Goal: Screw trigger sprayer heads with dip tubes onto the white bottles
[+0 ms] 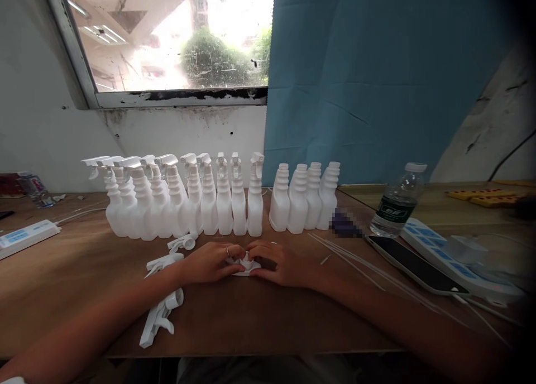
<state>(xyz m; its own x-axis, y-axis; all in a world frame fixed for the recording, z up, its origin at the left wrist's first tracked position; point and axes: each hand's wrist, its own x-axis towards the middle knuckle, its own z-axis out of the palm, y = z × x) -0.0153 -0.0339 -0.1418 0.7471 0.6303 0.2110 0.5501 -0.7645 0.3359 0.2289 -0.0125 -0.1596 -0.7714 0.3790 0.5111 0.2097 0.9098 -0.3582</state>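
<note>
At the middle of the table, my left hand [213,262] and my right hand [280,263] meet over a white trigger sprayer head [247,265]. Fingers of both hands close round it from either side, hiding much of its shape. Loose trigger sprayer heads [161,311] lie beside my left forearm. Behind my hands stands a row of white spray bottles [224,205] with sprayer heads on top. To their right, several open-necked white bottles [298,200] stand upright without heads.
Thin clear tubes [355,261] lie right of my hands. Beyond them are a phone [414,264], a power strip [456,267] and a water bottle [397,202]. Another power strip [29,236] and a small bottle [36,190] are at the left. The table's front edge runs near me.
</note>
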